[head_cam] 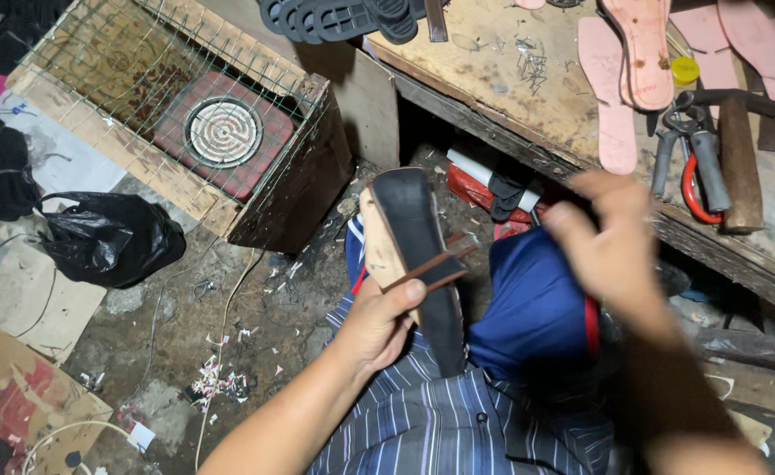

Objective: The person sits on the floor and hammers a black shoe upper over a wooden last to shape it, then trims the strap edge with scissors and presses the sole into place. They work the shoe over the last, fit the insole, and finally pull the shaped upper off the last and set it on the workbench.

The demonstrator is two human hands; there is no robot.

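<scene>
Left hand (378, 321) fingers grip black shoe sole (418, 255), long axis pointing away; right hand (611, 242) blurred, grip unclear.

Left forearm comes in from the bottom edge, angled up and to the right, bare all the way to the wrist. The left hand (378, 321) is curled shut in a grip, thumb laid across the front, knuckles facing the camera. The right hand (611, 242) sits higher up and off to the right, blurry, fingers bent and loosely bunched, its forearm running down toward the lower right corner.
</scene>
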